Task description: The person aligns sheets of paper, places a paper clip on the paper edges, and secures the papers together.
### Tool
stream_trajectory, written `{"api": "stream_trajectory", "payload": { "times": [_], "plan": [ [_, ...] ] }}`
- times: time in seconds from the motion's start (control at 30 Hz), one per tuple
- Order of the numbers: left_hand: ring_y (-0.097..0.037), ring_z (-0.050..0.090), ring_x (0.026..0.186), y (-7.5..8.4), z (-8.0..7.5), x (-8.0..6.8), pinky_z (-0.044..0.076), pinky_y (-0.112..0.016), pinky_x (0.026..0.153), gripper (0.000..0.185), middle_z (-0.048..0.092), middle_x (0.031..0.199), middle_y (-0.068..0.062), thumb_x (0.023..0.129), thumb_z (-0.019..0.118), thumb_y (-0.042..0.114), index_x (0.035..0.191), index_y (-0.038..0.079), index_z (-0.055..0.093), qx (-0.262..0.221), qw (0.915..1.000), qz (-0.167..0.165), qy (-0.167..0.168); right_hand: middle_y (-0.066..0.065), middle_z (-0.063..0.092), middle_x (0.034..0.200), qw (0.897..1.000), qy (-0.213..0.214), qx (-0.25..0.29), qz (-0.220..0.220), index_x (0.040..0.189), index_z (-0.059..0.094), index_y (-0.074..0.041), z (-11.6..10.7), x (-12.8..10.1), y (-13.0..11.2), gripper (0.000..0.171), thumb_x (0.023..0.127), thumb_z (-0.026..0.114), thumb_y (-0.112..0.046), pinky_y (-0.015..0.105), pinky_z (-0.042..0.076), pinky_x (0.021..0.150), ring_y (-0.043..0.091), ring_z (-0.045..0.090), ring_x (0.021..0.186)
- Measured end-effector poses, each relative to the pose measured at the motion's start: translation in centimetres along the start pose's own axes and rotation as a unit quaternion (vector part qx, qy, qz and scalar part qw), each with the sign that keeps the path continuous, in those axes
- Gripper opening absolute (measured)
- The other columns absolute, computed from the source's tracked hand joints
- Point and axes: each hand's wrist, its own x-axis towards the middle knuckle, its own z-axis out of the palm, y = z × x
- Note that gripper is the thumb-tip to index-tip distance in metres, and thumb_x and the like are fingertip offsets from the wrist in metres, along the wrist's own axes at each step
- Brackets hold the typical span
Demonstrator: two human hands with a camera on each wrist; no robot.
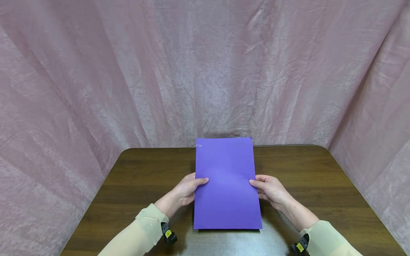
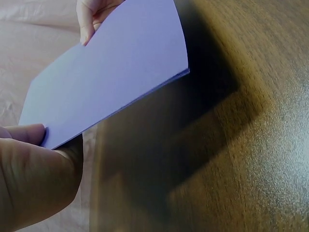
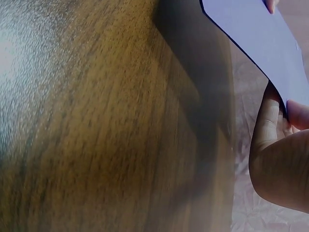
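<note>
Both hands hold up a thin stack of purple paper (image 1: 228, 199), one at each long side. A small white paper clip (image 1: 199, 145) sits at its upper left corner. My left hand (image 1: 187, 188) pinches the left edge, thumb on the front face and the other fingers hidden behind. Opposite it, my right hand (image 1: 270, 190) grips the right edge, thumb on the front and fingers behind. In the left wrist view the lower edge of the purple paper (image 2: 111, 72) shows some thickness, and its shadow falls on the wood below.
A dark brown wooden table (image 1: 144, 170) with rounded far corners lies under the hands. Pink velvety curtains (image 1: 205, 71) hang behind it and along both sides. Each wrist wears a black strap with a small camera, such as the left wrist camera (image 1: 168, 233).
</note>
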Motion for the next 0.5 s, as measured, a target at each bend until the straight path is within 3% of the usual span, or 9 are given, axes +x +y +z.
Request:
{"api": "stream_trajectory", "payload": {
  "times": [0.33, 0.5],
  "plan": [
    [-0.021, 0.072, 0.093, 0.1, -0.8, 0.1, 0.059, -0.037, 0.080, 0.032, 0.074, 0.104, -0.009, 0.104, 0.053, 0.004, 0.135, -0.006, 0.050, 0.007, 1.0000, -0.003, -0.003, 0.003, 0.074, 0.087, 1.000, 0.005, 0.009, 0.006, 0.108, 0.068, -0.001, -0.5, 0.1, -0.2, 0.012, 0.099, 0.067, -0.009, 0.032, 0.061, 0.070, 0.014, 0.071, 0.076],
    [-0.022, 0.072, 0.099, 0.2, -1.3, 0.1, 0.059, -0.038, 0.085, 0.037, 0.074, 0.110, -0.013, 0.105, 0.051, 0.004, 0.141, -0.007, 0.049, 0.018, 0.9998, -0.005, -0.005, 0.002, 0.073, 0.086, 1.000, 0.005, 0.013, 0.009, 0.106, 0.069, -0.002, -0.9, 0.3, 0.0, 0.010, 0.099, 0.067, -0.009, 0.032, 0.060, 0.071, 0.014, 0.071, 0.076]
  ]
}}
